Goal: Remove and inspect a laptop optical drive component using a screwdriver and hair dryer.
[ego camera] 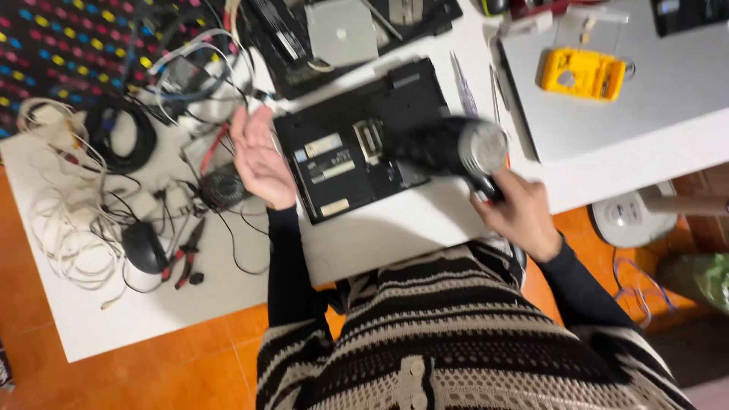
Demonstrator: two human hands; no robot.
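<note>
The right hand (516, 212) is clenched around the dark handle of a black heat gun (456, 148). The gun's round silver rear end faces the camera, and its barrel points toward the underside of a black laptop (345, 156). The gun is blurred, so whether the nozzle touches the laptop cannot be told.

The left hand (260, 159) is released, palm up and fingers spread. It rests at the left edge of the laptop and grasps nothing.

The laptop lies bottom side up on the white table (395, 228), directly in front of the person. Pale labels and an open recess are visible on its base.

Left of the left hand:
- a small round fan (222, 186), just beside the hand;
- red-handled pliers (188, 254) and a black mouse (144, 247), nearer the table's front edge;
- a coil of black cable (121, 137) and a tangle of white cables (64, 220).

Beyond the laptop lie further dismantled black parts and a silver drive (342, 30). Right of the laptop lie thin metal tweezers (465, 91). A closed silver laptop (653, 99) carries a yellow tool holder (583, 74).
</note>
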